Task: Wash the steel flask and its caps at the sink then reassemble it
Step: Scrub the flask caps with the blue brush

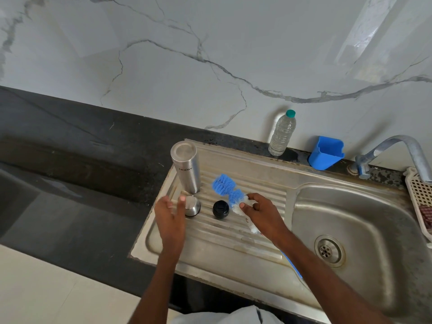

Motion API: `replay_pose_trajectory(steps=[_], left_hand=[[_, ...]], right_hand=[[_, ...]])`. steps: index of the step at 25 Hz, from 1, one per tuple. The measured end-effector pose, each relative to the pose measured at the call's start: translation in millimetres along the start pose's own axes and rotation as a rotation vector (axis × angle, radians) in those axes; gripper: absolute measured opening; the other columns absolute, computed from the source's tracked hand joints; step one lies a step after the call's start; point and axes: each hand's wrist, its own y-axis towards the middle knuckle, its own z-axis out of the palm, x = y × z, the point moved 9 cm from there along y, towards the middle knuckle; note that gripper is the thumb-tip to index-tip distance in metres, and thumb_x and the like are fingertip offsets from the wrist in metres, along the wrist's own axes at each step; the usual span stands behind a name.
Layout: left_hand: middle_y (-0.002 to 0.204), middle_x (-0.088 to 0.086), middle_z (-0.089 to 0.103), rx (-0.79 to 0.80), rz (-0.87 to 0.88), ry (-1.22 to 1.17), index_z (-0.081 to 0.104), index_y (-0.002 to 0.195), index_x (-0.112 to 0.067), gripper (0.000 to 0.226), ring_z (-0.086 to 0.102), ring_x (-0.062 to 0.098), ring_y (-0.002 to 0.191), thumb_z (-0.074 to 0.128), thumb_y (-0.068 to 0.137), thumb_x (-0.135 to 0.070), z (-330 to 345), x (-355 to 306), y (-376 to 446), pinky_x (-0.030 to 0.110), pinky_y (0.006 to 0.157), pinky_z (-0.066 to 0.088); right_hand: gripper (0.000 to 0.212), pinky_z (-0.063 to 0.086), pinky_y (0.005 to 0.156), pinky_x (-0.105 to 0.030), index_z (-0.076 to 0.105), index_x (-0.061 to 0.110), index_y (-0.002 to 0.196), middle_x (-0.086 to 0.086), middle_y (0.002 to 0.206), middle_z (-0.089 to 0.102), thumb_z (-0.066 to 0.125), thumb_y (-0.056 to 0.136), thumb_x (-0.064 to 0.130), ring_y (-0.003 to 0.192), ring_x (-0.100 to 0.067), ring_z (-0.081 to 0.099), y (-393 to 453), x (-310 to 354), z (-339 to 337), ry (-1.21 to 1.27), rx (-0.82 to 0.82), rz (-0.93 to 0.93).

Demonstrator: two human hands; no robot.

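So the steel flask [186,168] is standing upside down on the ribbed draining board [210,244] of the sink, at the board's far left corner, base up, with the brand lettering reading inverted. Just in front of the flask sits the steel cap [193,206], and a little to the right of that, still on the board, is the black inner cap [220,208]. Both caps are apart from each other and from the flask.

The left hand [170,220] is over the board right beside the steel cap, fingers straight and spread, holding nothing; can't tell if a fingertip actually touches the cap. The right hand [263,215] is curled around a blue-and-white bottle brush [228,189], pinching it near the bristles, with the bristle head pointing back toward the flask.

Right of the board is the sink bowl [364,220] with its drain, and the tap [395,150] arches over it. Behind the board, against the marble wall, stand a plastic water bottle [282,134] and a blue holder [326,152].
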Motion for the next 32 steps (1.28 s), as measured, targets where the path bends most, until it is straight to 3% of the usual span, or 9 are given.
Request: replay_pose_trajectory(steps=[3, 9, 14, 18, 21, 24, 28, 29, 32], left_hand=[[0.113, -0.005, 0.059, 0.095, 0.010, 0.132, 0.056, 0.122, -0.022, 0.054, 0.059, 0.021, 0.107, 0.078, 0.086, -0.055, 12.0, 22.2, -10.4, 0.052, 0.099, 0.052], [0.129, 0.001, 0.058, 0.101, 0.095, 0.493, 0.057, 0.135, -0.018, 0.074, 0.050, 0.028, 0.121, 0.086, 0.078, -0.055, 32.0, 15.9, -5.3, 0.051, 0.102, 0.047], [0.116, 0.002, 0.067, 0.003, -0.124, -0.164, 0.062, 0.125, -0.020, 0.037, 0.066, 0.019, 0.102, 0.074, 0.091, -0.028, 27.7, 14.4, -31.9, 0.053, 0.099, 0.057], [0.095, 0.009, 0.064, 0.251, -0.334, -0.656, 0.063, 0.116, -0.014, 0.017, 0.066, 0.030, 0.099, 0.056, 0.102, -0.019, 72.7, -15.3, -70.0, 0.046, 0.090, 0.057], [0.102, 0.015, 0.067, 0.295, -0.412, -0.643, 0.065, 0.117, -0.014, 0.032, 0.066, 0.031, 0.100, 0.067, 0.100, -0.041, 108.3, -40.6, -88.0, 0.049, 0.091, 0.056], [0.099, 0.010, 0.071, 0.403, -0.368, -0.574, 0.070, 0.105, -0.021, 0.028, 0.066, 0.027, 0.095, 0.072, 0.090, -0.044, 149.4, -68.1, -118.9, 0.042, 0.082, 0.055], [0.099, 0.005, 0.072, 0.616, -0.376, -0.791, 0.071, 0.109, -0.021, 0.028, 0.069, 0.018, 0.095, 0.064, 0.094, -0.043, 188.1, -103.8, -150.6, 0.040, 0.094, 0.055], [0.099, 0.006, 0.072, 0.658, -0.362, -0.774, 0.071, 0.111, -0.020, 0.038, 0.069, 0.018, 0.094, 0.058, 0.096, -0.052, 192.9, -110.8, -151.6, 0.039, 0.090, 0.056], [0.108, 0.009, 0.074, 0.665, -0.379, -0.565, 0.075, 0.118, -0.025, 0.070, 0.068, 0.020, 0.094, 0.044, 0.090, -0.081, 205.0, -127.2, -146.1, 0.034, 0.075, 0.050]], right_hand=[[0.023, 0.053, 0.065, -0.026, 0.065, 0.034, 0.120, 0.002, 0.087, 0.078, 0.070, 0.098, 0.036, 0.071, -0.010, 0.074, -7.5, -3.4, -1.4, 0.016, 0.002, -0.003], [0.025, 0.055, 0.066, -0.027, 0.063, 0.034, 0.122, 0.003, 0.087, 0.077, 0.069, 0.098, 0.037, 0.073, -0.012, 0.073, -27.1, -10.1, -8.2, -0.008, 0.014, -0.035], [0.028, 0.046, 0.071, -0.020, 0.061, 0.042, 0.127, 0.011, 0.089, 0.068, 0.065, 0.099, 0.041, 0.083, -0.002, 0.063, -48.6, -13.3, -37.6, -0.228, -0.035, -0.143], [0.037, 0.044, 0.081, -0.015, 0.061, 0.054, 0.129, 0.036, 0.088, 0.063, 0.071, 0.095, 0.043, 0.093, 0.013, 0.058, -67.8, -8.8, -57.1, -0.297, -0.025, -0.292], [0.039, 0.043, 0.080, -0.016, 0.061, 0.058, 0.129, 0.045, 0.091, 0.060, 0.072, 0.093, 0.048, 0.087, 0.015, 0.057, -79.7, -1.4, -77.4, -0.378, -0.062, -0.340], [0.035, 0.046, 0.078, -0.025, 0.063, 0.054, 0.127, 0.025, 0.098, 0.070, 0.070, 0.095, 0.045, 0.084, 0.003, 0.061, -86.9, 3.7, -103.3, -0.466, -0.180, -0.330], [0.015, 0.044, 0.049, -0.023, 0.072, 0.012, 0.112, -0.005, 0.076, 0.068, 0.069, 0.098, 0.018, 0.051, -0.010, 0.057, -93.4, -24.0, -120.5, 0.457, 0.040, 0.158], [0.020, 0.042, 0.044, -0.021, 0.072, 0.008, 0.115, -0.006, 0.075, 0.068, 0.070, 0.098, 0.018, 0.050, -0.011, 0.057, -95.0, -23.8, -127.7, 0.521, 0.059, 0.157], [0.027, 0.048, 0.059, -0.020, 0.073, 0.029, 0.119, 0.010, 0.081, 0.071, 0.076, 0.092, 0.031, 0.067, -0.005, 0.063, -98.1, -9.7, -182.2, -0.025, -0.286, -0.166]])
